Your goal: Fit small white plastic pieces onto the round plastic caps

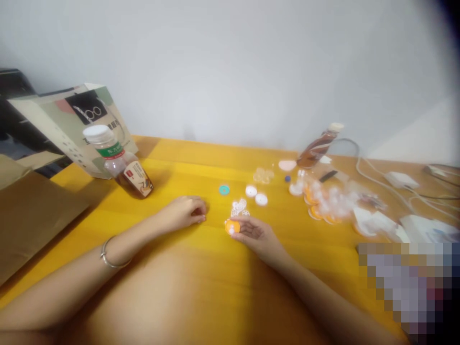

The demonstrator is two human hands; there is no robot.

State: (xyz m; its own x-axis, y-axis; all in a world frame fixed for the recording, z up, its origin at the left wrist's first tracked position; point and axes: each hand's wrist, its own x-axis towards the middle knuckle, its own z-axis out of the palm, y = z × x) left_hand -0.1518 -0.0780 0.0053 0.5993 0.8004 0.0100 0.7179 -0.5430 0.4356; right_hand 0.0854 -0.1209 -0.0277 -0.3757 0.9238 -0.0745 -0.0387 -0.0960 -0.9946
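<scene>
My right hand pinches a small round orange piece with white bits on its face, between thumb and fingertips. Just behind it lie several white perforated pieces on the yellow table. To the left, my left hand rests on the table with fingers curled in loosely, and I see nothing in them. Farther back are a teal disc and two white discs, one left and one right. The picture is blurred, so fine details of the orange piece are unclear.
On the left stand a tea bottle, a printed paper bag and a brown cardboard box. Another bottle leans at the back right. Near it lie clear round pieces, a pile of orange and white pieces and white cables.
</scene>
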